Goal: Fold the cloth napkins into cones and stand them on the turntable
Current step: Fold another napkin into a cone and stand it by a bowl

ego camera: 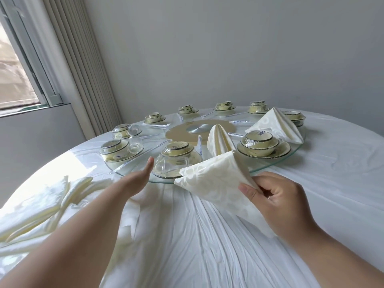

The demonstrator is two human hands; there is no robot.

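My right hand (276,198) pinches a cream napkin folded into a cone (216,179), held tilted over the near rim of the glass turntable (295,157). My left hand (139,177) reaches flat toward the turntable's near left edge, fingers straight, thumb up, holding nothing. Two folded cream napkin cones stand on the turntable: one near the middle (218,142), one at the right (276,125). A pile of unfolded cream napkins (39,210) lies on the tablecloth at the left.
Several plastic-wrapped bowl-and-plate sets (259,142) ring the turntable, one (176,156) right beside my left hand, with overturned glasses (135,143) and wrapped chopsticks. A white wrinkled tablecloth (207,235) covers the round table. Wall, curtain and window stand behind.
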